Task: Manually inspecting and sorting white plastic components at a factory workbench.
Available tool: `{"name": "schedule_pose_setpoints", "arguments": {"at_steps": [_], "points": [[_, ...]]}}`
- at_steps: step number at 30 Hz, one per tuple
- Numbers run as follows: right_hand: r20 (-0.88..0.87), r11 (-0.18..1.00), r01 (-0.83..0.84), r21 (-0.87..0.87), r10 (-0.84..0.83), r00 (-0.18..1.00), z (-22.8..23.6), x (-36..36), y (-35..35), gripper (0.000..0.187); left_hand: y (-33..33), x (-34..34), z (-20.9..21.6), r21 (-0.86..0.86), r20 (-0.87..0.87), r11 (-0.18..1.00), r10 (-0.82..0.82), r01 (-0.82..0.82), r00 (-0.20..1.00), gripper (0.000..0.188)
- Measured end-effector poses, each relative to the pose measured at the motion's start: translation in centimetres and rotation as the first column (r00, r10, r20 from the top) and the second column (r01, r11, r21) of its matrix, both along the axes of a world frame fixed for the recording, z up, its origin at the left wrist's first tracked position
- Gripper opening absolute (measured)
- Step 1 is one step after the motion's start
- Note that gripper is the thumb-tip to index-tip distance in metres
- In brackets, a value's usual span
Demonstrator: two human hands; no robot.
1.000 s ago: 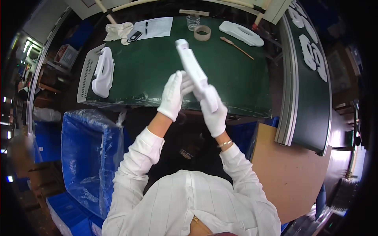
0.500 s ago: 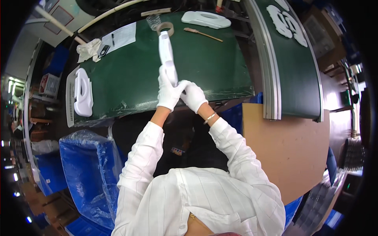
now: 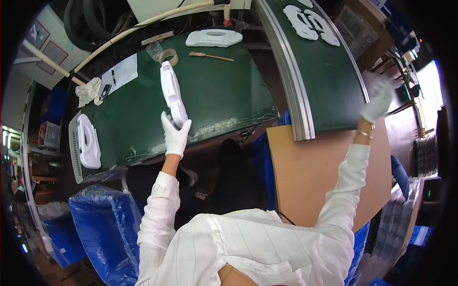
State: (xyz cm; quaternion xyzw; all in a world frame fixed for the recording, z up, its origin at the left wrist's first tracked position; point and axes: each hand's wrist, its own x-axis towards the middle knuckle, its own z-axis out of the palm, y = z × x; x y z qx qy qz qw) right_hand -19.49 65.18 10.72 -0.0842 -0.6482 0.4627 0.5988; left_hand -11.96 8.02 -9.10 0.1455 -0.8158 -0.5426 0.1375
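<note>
Bright overhead light, fisheye bend, dark rim, sharp ctr

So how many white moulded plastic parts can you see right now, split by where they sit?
Held in the left hand over the green bench: 1, the long white part
On the bench top: 2, the back part and the left-end part
On the conveyor belt: 2, the belt parts
Total: 5
The right hand holds none.
</note>
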Motion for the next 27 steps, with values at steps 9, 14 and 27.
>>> {"name": "schedule_pose_setpoints", "arguments": {"at_steps": [9,14,27], "points": [[0.952,-0.006,-0.962,0.273,0.149,0.269,-9.5,3.9,-20.2,0.025,2.9,5.8,5.6,-0.333,-0.363,0.939,-0.04,-0.09,0.931,0.071],[0.914,-0.064,-0.922,-0.381,0.127,-0.386,-12.0,11.0,-25.1,0.044,9.1,3.6,9.8,-0.406,-0.375,0.788,-0.605,0.462,0.703,0.045],[0.7,0.306,0.633,0.711,-0.222,-0.679,-10.1,53.2,23.6,0.036,12.5,0.8,6.8,-0.489,0.362,-0.047,-0.919,0.871,0.154,0.038]]}}
